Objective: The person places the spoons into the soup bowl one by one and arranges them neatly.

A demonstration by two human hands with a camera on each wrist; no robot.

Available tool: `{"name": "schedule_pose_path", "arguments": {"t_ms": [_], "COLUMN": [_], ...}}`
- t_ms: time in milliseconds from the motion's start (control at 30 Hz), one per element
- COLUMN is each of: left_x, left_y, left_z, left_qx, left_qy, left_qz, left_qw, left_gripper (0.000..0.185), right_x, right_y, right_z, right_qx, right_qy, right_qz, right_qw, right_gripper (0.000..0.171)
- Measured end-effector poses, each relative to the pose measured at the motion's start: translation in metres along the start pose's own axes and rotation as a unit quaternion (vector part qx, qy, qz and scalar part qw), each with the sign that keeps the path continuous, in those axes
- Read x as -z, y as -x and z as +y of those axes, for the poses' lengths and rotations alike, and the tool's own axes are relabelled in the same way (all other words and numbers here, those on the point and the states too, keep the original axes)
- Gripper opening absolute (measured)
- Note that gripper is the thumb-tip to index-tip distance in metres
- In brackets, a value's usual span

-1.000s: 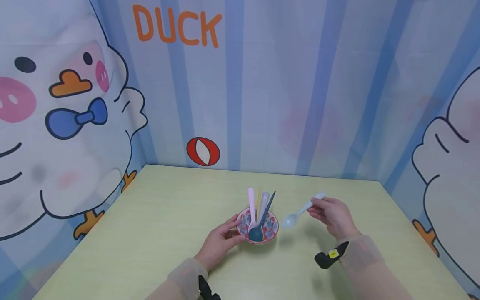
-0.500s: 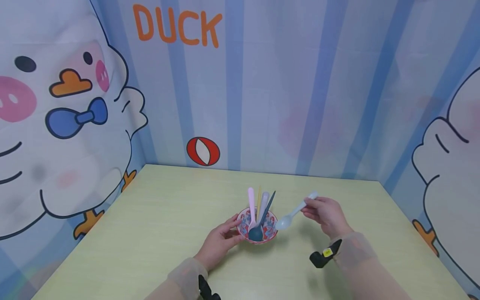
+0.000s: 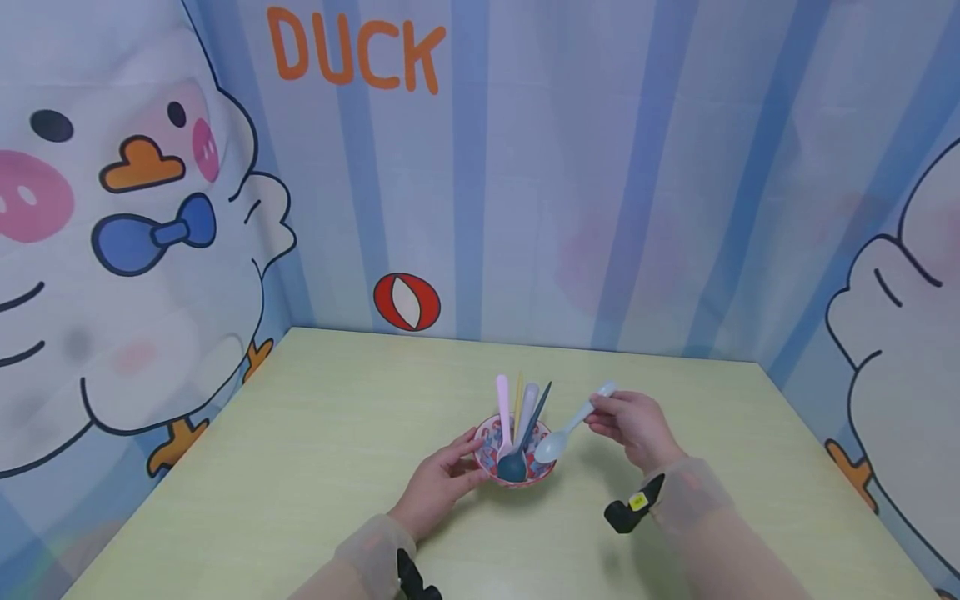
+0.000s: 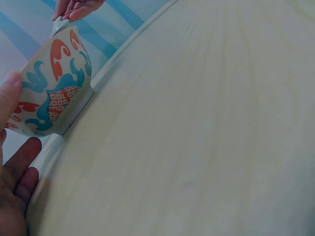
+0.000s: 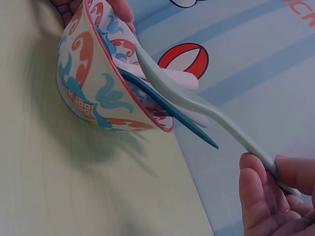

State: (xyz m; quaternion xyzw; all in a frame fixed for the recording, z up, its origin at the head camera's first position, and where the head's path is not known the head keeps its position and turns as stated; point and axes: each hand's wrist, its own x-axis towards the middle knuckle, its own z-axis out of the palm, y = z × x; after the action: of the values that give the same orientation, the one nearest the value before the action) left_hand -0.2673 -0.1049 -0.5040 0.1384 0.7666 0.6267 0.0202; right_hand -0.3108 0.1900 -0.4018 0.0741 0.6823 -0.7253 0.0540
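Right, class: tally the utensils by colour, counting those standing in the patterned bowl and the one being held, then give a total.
Pink plastic spoon: 1
Yellow plastic utensil, thin handle only visible: 1
Pale lilac plastic spoon: 1
Dark teal plastic spoon: 1
Light blue plastic spoon, pinched by the right hand: 1
Total: 5

Pale blue spoon (image 3: 572, 422) over patterned bowl (image 3: 491, 442)

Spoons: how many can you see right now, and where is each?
5, though more may be hidden. Four stand in the bowl: pink spoon, yellow spoon, pale lilac spoon, dark teal spoon. The light blue spoon is in the right hand.
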Motion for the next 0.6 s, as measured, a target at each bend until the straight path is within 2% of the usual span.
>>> {"name": "schedule_pose_path", "arguments": {"t_ms": [367, 600], "left_x": [0.000, 0.001], "left_y": [-0.001, 0.010], "left_z": [0.001, 0.029], "left_qx": [0.006, 0.007], "left_qy": [-0.002, -0.003], "left_qz": [0.002, -0.005], "left_qw": [1.0000, 1.0000], "left_gripper": [0.051, 0.050], "right_x": [-0.015, -0.024], "right_y": [-0.003, -0.005], "right_z": [0.004, 0.007], "right_qx": [-0.011, -0.009], "right_qy": [0.017, 0.025], "right_qz": [-0.001, -0.007], "right_qw": [1.000, 1.000], "right_gripper": [0.032, 0.032]}}
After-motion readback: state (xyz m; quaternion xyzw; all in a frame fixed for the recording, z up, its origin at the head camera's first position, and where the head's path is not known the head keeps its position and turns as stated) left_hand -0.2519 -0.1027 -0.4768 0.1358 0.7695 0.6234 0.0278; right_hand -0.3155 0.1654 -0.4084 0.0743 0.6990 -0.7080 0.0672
